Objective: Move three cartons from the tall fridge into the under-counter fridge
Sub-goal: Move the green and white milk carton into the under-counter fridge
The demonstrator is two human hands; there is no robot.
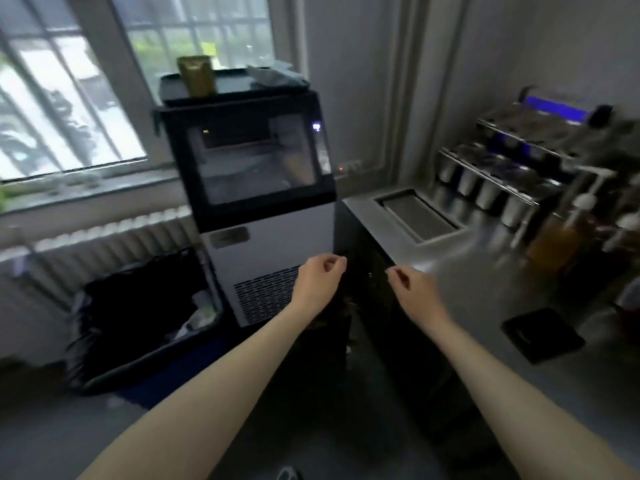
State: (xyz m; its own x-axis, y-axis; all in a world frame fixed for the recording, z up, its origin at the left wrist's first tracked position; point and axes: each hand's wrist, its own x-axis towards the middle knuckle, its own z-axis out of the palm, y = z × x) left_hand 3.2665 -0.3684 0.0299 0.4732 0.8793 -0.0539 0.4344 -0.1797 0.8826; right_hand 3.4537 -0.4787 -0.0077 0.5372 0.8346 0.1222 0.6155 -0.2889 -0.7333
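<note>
Both my arms reach forward over the floor. My left hand (320, 280) hangs in front of the lower corner of a black and silver ice machine (266, 216), fingers loosely curled, nothing in it. My right hand (410, 289) is level with it, in front of the dark face of the under-counter fridge (374, 271) below the steel counter (460, 282); its fingers are also curled and empty. A small green light glows on that dark face between my hands. No carton and no tall fridge are in view. The picture is blurred.
A black-lined bin (145, 313) stands on the floor left of the ice machine, below a radiator and window. On the counter are a recessed well (419, 216), a rack of steel containers (502, 181), pump bottles (561, 237) and a black mat (542, 336).
</note>
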